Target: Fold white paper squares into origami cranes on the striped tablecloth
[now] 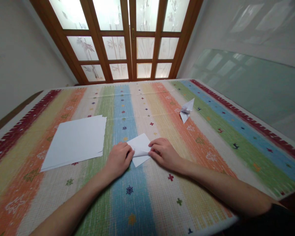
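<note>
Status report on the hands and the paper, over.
Left hand and right hand touching opposite sides of folded paper. Paper stack and origami piece lie apart; nothing seen in the way.

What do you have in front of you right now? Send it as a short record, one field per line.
Left hand: fingers on the left edge of the folded paper
Right hand: fingers at the paper's right edge
Folded paper: white, on the cloth, between the hands
Left side: stack of white paper, edges slightly uneven
Far right: small folded paper figure, apart from both hands
Background: wooden doors with glass panes
</note>
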Motion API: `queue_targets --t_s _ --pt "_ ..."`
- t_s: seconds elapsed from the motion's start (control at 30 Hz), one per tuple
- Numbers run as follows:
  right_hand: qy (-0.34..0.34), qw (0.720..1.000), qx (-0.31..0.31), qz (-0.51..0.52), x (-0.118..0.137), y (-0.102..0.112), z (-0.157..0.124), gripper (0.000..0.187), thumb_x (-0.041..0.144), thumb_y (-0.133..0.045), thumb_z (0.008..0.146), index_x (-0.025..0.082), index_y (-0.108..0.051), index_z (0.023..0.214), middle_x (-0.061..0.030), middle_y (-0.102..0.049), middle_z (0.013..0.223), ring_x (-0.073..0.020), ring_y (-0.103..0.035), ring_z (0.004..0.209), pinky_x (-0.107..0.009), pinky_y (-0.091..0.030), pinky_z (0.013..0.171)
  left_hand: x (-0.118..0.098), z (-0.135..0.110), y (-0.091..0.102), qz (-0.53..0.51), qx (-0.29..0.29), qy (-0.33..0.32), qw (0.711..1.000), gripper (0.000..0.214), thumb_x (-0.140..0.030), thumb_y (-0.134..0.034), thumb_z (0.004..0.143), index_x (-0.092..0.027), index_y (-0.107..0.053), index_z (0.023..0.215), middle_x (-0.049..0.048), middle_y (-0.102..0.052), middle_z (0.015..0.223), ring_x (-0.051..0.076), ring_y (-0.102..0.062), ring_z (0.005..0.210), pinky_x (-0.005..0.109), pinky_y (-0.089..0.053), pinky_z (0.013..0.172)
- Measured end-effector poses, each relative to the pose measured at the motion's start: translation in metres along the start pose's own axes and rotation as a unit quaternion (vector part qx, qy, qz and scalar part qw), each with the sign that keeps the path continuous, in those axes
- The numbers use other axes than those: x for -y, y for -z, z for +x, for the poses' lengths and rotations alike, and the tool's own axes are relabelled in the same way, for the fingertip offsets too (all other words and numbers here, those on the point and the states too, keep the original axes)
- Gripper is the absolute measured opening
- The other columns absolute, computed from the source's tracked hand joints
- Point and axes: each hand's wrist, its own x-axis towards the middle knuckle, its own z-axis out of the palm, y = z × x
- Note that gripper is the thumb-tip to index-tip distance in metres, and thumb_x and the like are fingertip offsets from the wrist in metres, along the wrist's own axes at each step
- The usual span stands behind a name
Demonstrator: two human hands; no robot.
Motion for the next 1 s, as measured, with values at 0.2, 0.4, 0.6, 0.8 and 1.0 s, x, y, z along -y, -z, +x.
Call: queue_targets --t_s 0.2,0.4,0.6,0.8,1.0 --pt "-0.037 0.994 0.027 -0.097 0.007 -0.002 0.005 0.018 0.025 -0.057 0.093 0.017 -0.066 0.079 -0.0078 -0.067 0.1 -0.0235 -0.056 0.096 -0.044 -0.031 0.09 -0.011 0.002 -0.003 0.101 0.02 0.048 0.994 0.026 -0.025 -0.045 0.097 -0.017 -0.06 0.078 0.0088 -0.065 0.081 0.024 -0.058 0.08 0.036 -0.04 0.071" --pt "-0.053 0.984 0.046 -0.164 0.012 -0.003 0.01 0.019 0.027 -0.056 0.093 0.016 -0.067 0.081 -0.0094 -0.066 0.1 -0.026 -0.054 0.098 -0.045 -0.03 0.087 -0.013 0.001 -0.008 0.174 -0.017 0.044 0.984 0.027 -0.027 -0.045 0.097 -0.018 -0.061 0.077 0.008 -0.066 0.077 0.024 -0.059 0.077 0.034 -0.038 0.066" --pt "-0.056 0.975 0.064 -0.203 0.016 -0.003 0.015 0.02 0.027 -0.055 0.093 0.015 -0.068 0.082 -0.0113 -0.066 0.099 -0.0279 -0.054 0.097 -0.046 -0.031 0.086 -0.014 0.001 -0.008 0.219 -0.014 0.041 0.975 0.03 -0.028 -0.042 0.098 -0.017 -0.061 0.078 0.0095 -0.067 0.076 0.025 -0.061 0.076 0.035 -0.039 0.066" --pt "-0.062 0.974 0.075 -0.207 0.017 -0.003 0.018 0.019 0.027 -0.058 0.092 0.016 -0.069 0.081 -0.012 -0.066 0.098 -0.0281 -0.054 0.095 -0.045 -0.032 0.084 -0.013 -0.002 -0.006 0.087 -0.076 0.028 0.993 0.018 -0.027 -0.049 0.094 -0.015 -0.062 0.1 0.0094 -0.067 0.087 0.024 -0.06 0.081 0.037 -0.043 0.073" --pt "-0.047 0.991 0.054 -0.117 0.008 0.001 0.005 0.019 0.031 -0.059 0.093 0.018 -0.065 0.081 -0.0079 -0.066 0.1 -0.0241 -0.055 0.098 -0.043 -0.03 0.089 -0.004 -0.007 -0.005 -0.036 -0.04 0.048 0.997 0.022 -0.033 -0.065 0.085 -0.019 -0.06 0.07 0.002 -0.063 0.069 0.02 -0.058 0.071 0.033 -0.041 0.066"
